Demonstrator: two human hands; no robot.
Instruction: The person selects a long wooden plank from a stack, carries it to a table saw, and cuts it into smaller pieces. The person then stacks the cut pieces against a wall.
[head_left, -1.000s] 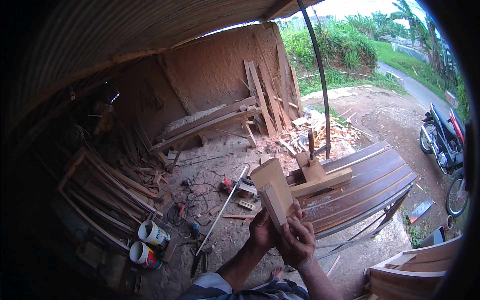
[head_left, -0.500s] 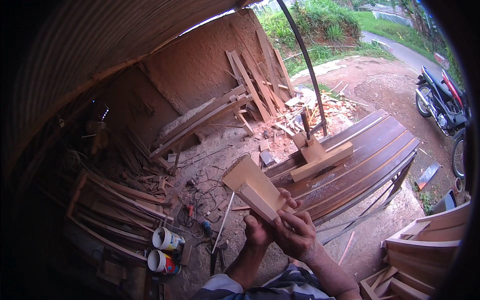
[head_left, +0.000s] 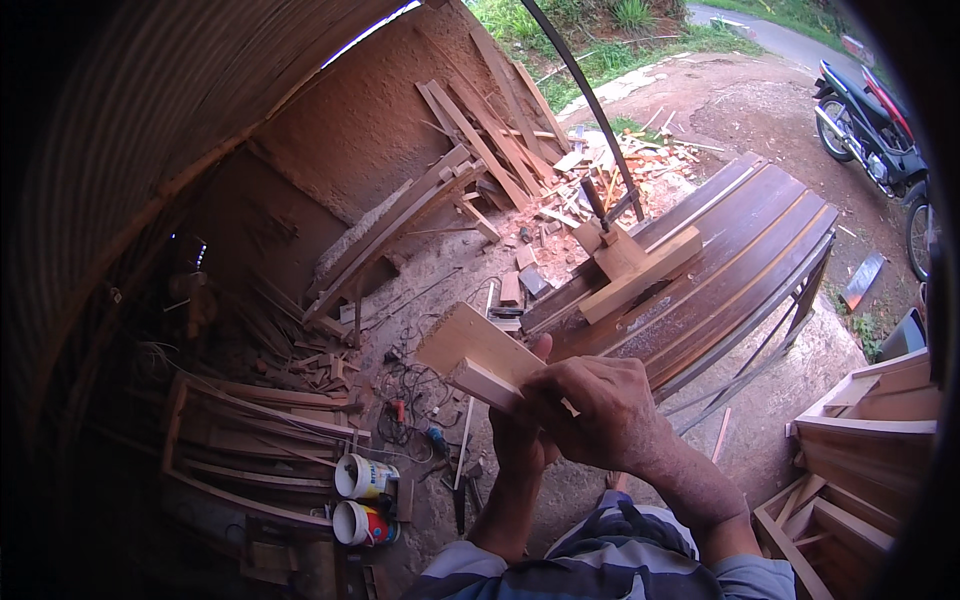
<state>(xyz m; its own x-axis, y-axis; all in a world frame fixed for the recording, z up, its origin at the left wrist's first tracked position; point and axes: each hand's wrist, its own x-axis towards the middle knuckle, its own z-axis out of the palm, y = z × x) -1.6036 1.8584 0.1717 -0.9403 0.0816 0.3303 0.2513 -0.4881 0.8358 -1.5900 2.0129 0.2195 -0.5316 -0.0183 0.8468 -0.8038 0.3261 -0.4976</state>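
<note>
A pale wooden board (head_left: 468, 335) with a narrower wooden strip (head_left: 482, 384) along its near side is held up in front of me, its far end pointing up and left. My left hand (head_left: 522, 448) grips its near end from below, with the thumb showing behind the board. My right hand (head_left: 610, 405) is closed over the same end, knuckles up, fingers bent round the wood. Both hands partly hide that end. Beyond them, a light wooden beam (head_left: 650, 275) and a block (head_left: 618, 253) with an upright dark handle lie on a dark slatted wooden bench (head_left: 740, 240).
Two paint buckets (head_left: 362, 476) stand lower left beside stacked wooden frames (head_left: 250, 430). Cables and a blue power tool (head_left: 437, 440) lie on the floor. Planks (head_left: 480, 140) lean on the wall near offcuts. A wooden cabinet frame (head_left: 860, 440) stands right, motorcycles (head_left: 865, 125) farther off.
My right hand has turned over the board's near end, its back now facing up. The board has tilted and sits lower against the bench. My view has shifted downward.
</note>
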